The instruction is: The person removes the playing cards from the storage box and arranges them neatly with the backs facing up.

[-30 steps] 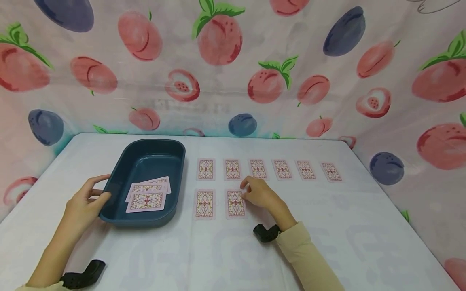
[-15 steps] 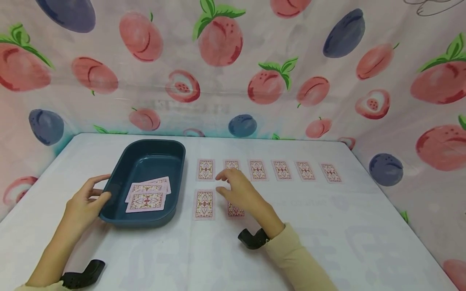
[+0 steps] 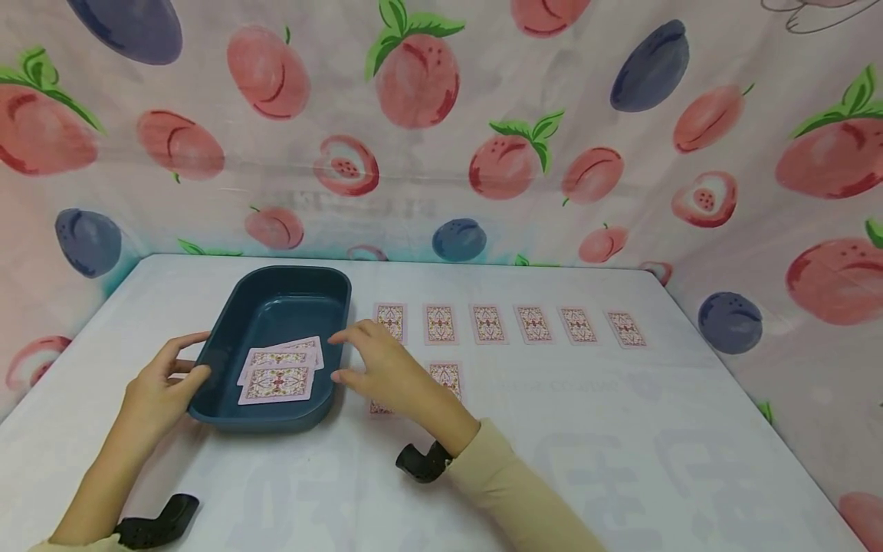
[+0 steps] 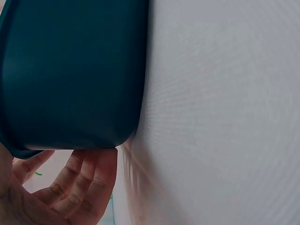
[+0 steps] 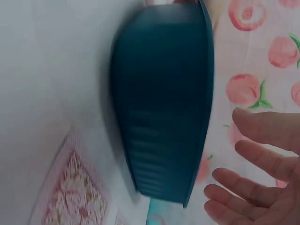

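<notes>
My left hand (image 3: 157,391) is at the near left side of a dark blue plastic tray (image 3: 231,307), its thumb tip over the rim. In the left wrist view, the fingers (image 4: 101,176) press against the outer wall. Face-down playing cards (image 3: 278,383) with a red and gold pattern overlap inside the tray. My right hand (image 3: 386,368) hovers at the tray's right rim with thumb and fingers spread, nothing between them. Below it, a playing card (image 3: 381,409) on the table is mostly hidden by the hand. The right wrist view shows the fingers (image 5: 243,190) apart, beside the tray wall.
Several face-down cards (image 3: 488,325) form a row along the back of the white-covered table (image 3: 621,460). One more card (image 3: 446,377) lies in the front row, right of the right hand. A fruit-print cloth (image 3: 414,169) hangs behind the table.
My right hand has moved left from the second front-row card, across the first, to the tray's right rim. That second card stays on the table. The left hand keeps its place.
</notes>
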Demonstrator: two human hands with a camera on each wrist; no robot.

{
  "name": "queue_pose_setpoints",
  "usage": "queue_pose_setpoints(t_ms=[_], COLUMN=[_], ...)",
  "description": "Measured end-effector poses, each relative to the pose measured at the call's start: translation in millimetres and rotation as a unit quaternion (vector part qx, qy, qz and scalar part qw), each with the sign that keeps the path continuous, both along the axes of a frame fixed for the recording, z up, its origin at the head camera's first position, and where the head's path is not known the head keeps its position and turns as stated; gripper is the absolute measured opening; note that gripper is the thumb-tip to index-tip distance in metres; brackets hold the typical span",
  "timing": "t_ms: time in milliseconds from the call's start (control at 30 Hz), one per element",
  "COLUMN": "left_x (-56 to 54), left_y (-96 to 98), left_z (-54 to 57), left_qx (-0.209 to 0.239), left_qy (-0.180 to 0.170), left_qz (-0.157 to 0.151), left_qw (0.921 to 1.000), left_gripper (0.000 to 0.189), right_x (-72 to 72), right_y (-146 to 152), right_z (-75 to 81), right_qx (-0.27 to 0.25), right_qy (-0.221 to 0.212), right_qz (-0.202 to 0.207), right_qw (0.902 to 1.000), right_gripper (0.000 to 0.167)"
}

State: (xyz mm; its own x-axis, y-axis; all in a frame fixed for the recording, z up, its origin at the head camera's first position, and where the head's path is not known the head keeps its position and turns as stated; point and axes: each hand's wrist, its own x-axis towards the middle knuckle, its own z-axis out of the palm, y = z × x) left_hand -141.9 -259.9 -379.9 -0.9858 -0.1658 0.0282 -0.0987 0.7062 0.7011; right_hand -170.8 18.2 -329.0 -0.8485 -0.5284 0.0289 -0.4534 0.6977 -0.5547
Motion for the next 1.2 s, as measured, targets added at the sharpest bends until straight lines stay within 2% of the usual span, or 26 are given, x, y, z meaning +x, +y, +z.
queue_pose_setpoints(t_ms=[267, 600, 833, 1200], left_x=[0.7, 1.1, 1.7, 1.9], left_y=[0.4, 0.1, -2.1, -2.0], left_z=[0.6, 1.0, 0.8, -1.4], left_qx=[0.000, 0.001, -0.004, -0.001], left_qy=[0.000, 0.002, 0.012, 0.017], left_qz=[-0.003, -0.005, -0.008, -0.008], left_qw=[1.0000, 1.0000, 0.9999, 0.9998], left_gripper=[0.051, 0.051, 0.049, 0.049], right_x=[5.0, 0.6, -7.8, -15.5], right_y=[-28, -58, -84, -100], right_z=[-5.9, -17.2, -22.1, -31.9], right_qx=[0.044, 0.124, 0.204, 0.268], right_qy=[0.044, 0.084, 0.083, 0.071], right_qz=[0.065, 0.120, 0.109, 0.073], right_qw=[0.9960, 0.9814, 0.9695, 0.9580], right_gripper=[0.046, 0.054, 0.058, 0.060])
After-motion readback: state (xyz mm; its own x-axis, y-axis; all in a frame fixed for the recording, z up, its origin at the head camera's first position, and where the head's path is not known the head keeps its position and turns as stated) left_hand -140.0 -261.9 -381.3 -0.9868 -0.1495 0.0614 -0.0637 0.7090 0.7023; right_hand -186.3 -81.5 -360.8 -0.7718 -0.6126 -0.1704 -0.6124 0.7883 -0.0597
